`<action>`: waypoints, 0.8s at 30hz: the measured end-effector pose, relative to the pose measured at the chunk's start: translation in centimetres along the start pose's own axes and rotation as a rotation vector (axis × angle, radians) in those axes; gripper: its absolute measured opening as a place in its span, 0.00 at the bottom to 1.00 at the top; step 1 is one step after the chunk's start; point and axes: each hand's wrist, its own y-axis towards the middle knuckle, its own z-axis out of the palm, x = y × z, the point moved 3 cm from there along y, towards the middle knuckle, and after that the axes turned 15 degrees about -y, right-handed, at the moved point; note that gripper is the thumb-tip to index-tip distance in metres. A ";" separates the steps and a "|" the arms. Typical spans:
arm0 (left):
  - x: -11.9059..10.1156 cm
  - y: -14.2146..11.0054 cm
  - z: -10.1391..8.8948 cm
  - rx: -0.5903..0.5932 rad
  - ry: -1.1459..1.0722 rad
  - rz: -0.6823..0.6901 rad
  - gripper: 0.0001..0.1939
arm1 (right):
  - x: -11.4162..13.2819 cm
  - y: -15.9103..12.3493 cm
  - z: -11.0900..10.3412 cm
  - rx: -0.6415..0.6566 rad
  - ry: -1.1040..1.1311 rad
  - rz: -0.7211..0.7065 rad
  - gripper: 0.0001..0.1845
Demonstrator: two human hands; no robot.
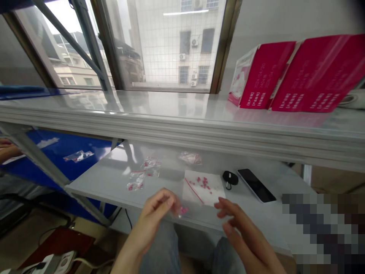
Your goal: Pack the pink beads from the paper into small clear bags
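My left hand [157, 208] is closed at the table's front edge, pinching a small clear plastic bag [180, 214] with pink pieces in it. To the right, my right hand [242, 230] hovers with its fingers apart and nothing in them. Between and beyond the hands lies a white sheet [188, 196] with several small pink pieces [203, 182] scattered on it. A thin red strip [194, 191] runs slantwise across its left part. Further left, small clear zip bags [136, 180] with pink bits lie flat on the grey table [114, 182].
A clear bag pile [190, 158] lies behind the sheet. Right of it are a black round item [230, 177] and a phone [256, 185]. A shelf [171, 123] with pink boxes [310, 76] crosses above. Another person's hand [7, 150] is at a blue table [94, 144].
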 end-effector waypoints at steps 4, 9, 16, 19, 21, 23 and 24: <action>4.4 -2.8 3.3 0.035 -0.134 -0.130 0.13 | 3.6 1.7 -0.7 0.164 -0.084 -0.189 0.14; 7.8 -3.5 4.2 -0.062 -0.196 -0.182 0.13 | 2.9 0.7 -0.2 0.346 -0.121 -0.133 0.14; 8.6 -2.6 4.1 -0.047 -0.067 -0.203 0.13 | 0.5 0.1 -0.3 0.293 -0.056 -0.011 0.19; 8.8 -2.4 3.4 -0.157 0.037 -0.136 0.11 | -0.8 0.0 0.0 0.264 -0.055 0.040 0.17; 8.5 -2.6 3.0 -0.320 0.154 0.000 0.09 | -1.6 -0.1 0.3 0.236 -0.058 0.075 0.17; 7.9 -3.2 3.2 -0.432 0.260 0.125 0.08 | -2.0 -0.3 0.6 0.214 -0.048 0.104 0.17; 7.6 -3.5 3.6 -0.423 0.292 0.150 0.06 | -2.1 -0.5 0.8 0.207 -0.041 0.114 0.17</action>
